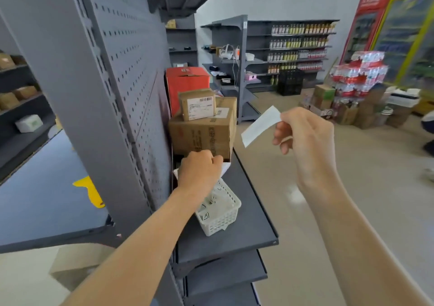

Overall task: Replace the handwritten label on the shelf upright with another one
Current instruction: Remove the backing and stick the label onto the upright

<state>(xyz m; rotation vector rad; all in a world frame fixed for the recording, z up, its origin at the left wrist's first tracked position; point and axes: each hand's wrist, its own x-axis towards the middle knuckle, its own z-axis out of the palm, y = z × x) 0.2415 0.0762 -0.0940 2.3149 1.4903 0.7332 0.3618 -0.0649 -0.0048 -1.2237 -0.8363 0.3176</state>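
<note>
pinched between thumb and fingertips, the right hand [305, 134] holds a white paper label [260, 126] up in the air out in the aisle, the slip tilted with its blank side toward the camera, well apart from the shelving; any writing on it cannot be seen. the left hand [199, 172] is curled closed over the far end of a white basket [220, 214], with white paper [226, 167] poking out from under its knuckles, though whether it grips that paper or only rests on it cannot be told. largest in view is the grey shelf upright [77, 108], a tall slotted post running from the top left down to the middle bottom, with a perforated back panel [133, 54] beside it. a dark grey shelf [253, 211] juts out to the right of the post and carries everything near the hands. at its back stands a red carton [187, 85], and in front of that a big brown cardboard box [202, 134] with a smaller brown box [197, 105] bearing a barcode sticker stacked on top. the white basket sits on the shelf just in front of the big box and holds slips of paper with dark handwritten marks [206, 215]. on the lower blue-grey shelf to the left lies a yellow scrap [91, 190].
</note>
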